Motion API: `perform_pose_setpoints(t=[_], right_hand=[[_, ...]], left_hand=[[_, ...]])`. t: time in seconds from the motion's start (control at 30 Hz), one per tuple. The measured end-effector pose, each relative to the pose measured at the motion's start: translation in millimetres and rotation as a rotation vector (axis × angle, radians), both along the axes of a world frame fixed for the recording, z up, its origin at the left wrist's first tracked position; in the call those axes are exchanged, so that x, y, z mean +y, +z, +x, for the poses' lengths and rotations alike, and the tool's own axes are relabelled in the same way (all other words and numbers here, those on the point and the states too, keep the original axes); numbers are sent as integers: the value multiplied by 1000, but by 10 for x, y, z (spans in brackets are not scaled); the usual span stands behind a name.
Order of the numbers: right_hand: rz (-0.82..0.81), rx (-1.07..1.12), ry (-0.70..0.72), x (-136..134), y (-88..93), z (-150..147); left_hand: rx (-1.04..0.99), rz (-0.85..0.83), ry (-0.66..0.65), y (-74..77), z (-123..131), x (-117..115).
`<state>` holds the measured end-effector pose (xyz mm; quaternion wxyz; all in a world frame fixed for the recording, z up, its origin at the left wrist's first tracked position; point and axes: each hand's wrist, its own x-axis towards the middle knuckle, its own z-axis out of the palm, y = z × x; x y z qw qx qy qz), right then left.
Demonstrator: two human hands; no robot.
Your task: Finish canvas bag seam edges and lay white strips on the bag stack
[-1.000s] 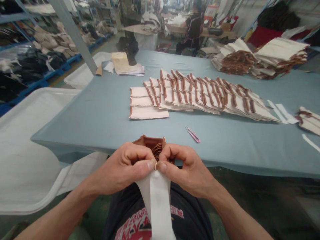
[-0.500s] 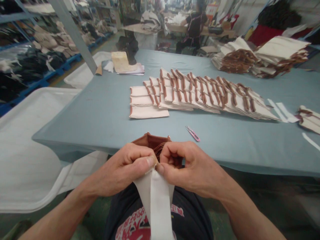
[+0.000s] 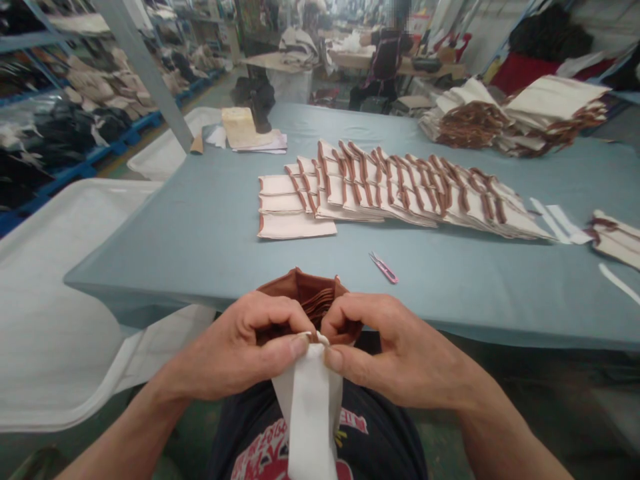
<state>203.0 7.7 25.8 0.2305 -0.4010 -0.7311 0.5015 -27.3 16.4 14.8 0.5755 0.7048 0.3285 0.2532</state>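
Note:
My left hand [image 3: 247, 343] and my right hand [image 3: 385, 347] are both closed on a cream fabric piece [image 3: 310, 407] with a bunched brown trim [image 3: 307, 297] at its top. Thumbs and forefingers pinch the top edge of the cream fabric side by side, just in front of the near edge of the blue-grey table [image 3: 200, 227]. The cream part hangs down over my lap.
A fanned row of cream pieces with brown trim [image 3: 395, 190] lies mid-table, pink thread snips [image 3: 384, 268] just in front. Stacks of similar pieces [image 3: 515, 117] sit far right. White tubs [image 3: 55, 293] stand left. A seated person [image 3: 385, 63] works beyond the table.
My hands have shifted slightly lower and the brown trim has spread open a little wider above my fingers. The grip on the fabric stays the same.

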Motion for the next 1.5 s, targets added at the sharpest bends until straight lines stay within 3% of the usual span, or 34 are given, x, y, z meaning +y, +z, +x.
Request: perform_pose_setpoints(t=[0.23, 0.47, 0.7, 1.07, 1.5], right_hand=[[84, -6, -74, -61, -51, -78], [320, -51, -157, -86, -136, -139], [384, 44, -194, -85, -213, -185], [237, 109, -188, -74, -176, -243], [-101, 216, -154, -48, -206, -279]], left_hand=[[86, 174, 146, 28, 86, -54], [93, 208, 200, 39, 93, -46], [101, 179, 205, 8, 80, -63], [-40, -58, 211, -103, 25, -63], [-58, -188, 165, -151, 8, -17]])
